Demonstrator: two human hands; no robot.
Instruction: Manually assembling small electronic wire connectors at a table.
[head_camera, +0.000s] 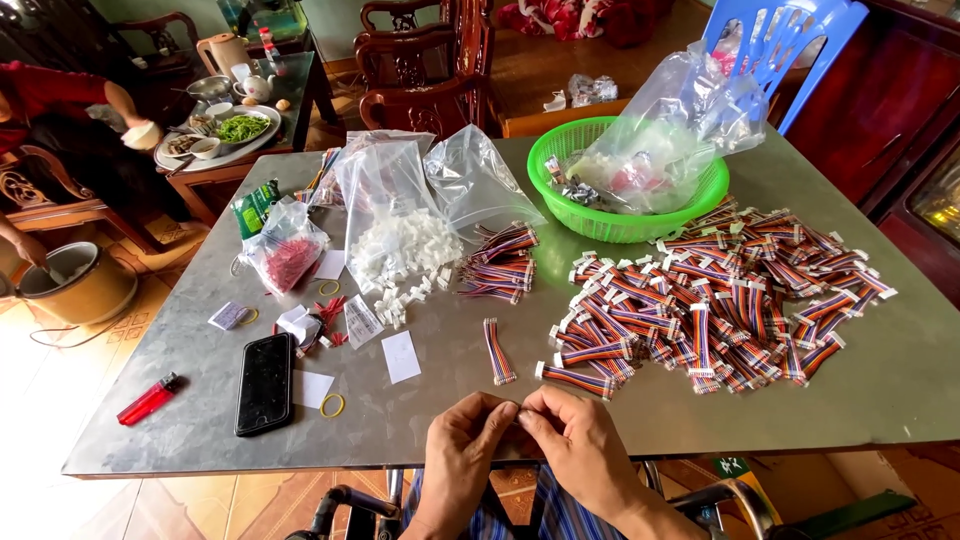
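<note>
While both hands, left hand (468, 432) and right hand (572, 430), pinch a tiny unidentifiable part at the counter (180, 400) edge, a slip risks dropping it floorward; single ribbon cable (498, 351) lies just beyond.

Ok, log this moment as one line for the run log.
left hand: fingertips pinched with right | right hand: same, anything held too small to tell | nearest: loose wire bundle | right: wire pile, green basket
</note>
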